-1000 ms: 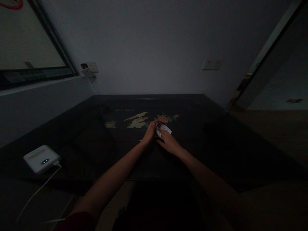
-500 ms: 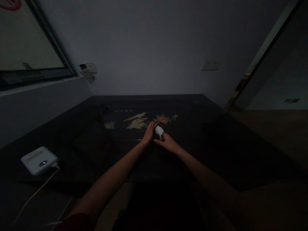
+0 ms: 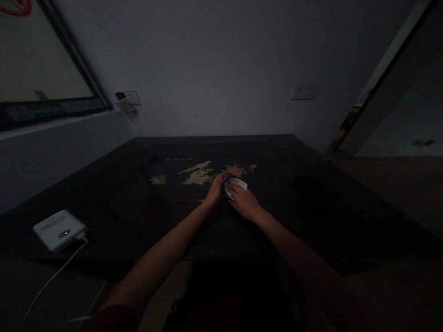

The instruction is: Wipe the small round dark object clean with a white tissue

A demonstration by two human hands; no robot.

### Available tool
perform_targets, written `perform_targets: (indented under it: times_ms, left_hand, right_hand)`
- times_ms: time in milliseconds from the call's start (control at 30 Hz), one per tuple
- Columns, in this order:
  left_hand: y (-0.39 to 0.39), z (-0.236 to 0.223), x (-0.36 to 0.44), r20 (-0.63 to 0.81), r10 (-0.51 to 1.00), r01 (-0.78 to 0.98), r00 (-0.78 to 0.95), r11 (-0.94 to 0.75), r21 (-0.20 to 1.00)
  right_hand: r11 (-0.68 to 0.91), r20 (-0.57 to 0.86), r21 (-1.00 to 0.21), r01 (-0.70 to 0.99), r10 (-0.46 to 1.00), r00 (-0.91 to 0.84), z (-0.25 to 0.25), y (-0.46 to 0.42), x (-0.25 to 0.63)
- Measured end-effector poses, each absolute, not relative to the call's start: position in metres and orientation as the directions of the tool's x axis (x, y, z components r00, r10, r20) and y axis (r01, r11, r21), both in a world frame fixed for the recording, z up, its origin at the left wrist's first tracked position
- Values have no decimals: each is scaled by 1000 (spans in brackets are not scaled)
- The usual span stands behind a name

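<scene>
Near the middle of the dark table (image 3: 131, 184), my left hand (image 3: 215, 190) is curled against the left side of a small, dark, shiny round object (image 3: 226, 176), possibly glass. Its exact kind is too dim to make out. A white tissue (image 3: 241, 183) lies under the fingers of my right hand (image 3: 244, 201), pressed against the near right side of that object. The tissue and my fingers hide much of the object.
A white box-shaped device (image 3: 59, 229) with a white cable (image 3: 57, 273) sits at the table's left. Painted flowers and a bird (image 3: 197, 174) decorate the tabletop. Wall sockets (image 3: 303, 92) are above the far edge, with a plugged-in adapter (image 3: 125, 106) at left.
My right hand has moved slightly forward and its fingers now lie over the tissue. The tissue has spread out to the right. My left hand stays at the round object.
</scene>
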State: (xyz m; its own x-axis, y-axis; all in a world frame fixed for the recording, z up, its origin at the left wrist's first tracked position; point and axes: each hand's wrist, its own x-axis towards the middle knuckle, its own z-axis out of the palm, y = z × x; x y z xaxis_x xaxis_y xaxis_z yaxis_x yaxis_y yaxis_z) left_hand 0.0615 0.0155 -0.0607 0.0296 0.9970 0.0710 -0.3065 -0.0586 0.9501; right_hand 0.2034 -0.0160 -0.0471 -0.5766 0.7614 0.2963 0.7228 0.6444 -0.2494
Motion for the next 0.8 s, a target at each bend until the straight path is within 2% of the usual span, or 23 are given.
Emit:
perform_targets:
  times_ms: [133, 400, 533, 800]
  left_hand:
    - [17, -61, 61, 69, 997, -343, 37, -52, 938]
    - [12, -58, 60, 16, 997, -348, 71, 9, 937]
    - [14, -56, 61, -3, 998, -360, 61, 24, 933]
    - [16, -59, 60, 11, 999, -340, 44, 4, 940]
  right_hand:
    - [642, 316, -133, 755, 750, -581, -46, -17, 202]
    - [624, 298, -154, 766, 769, -566, -45, -19, 201]
    - [597, 274, -210, 775, 796, -540, -44, -20, 200]
    - [624, 338, -453, 636, 781, -525, -54, -14, 199]
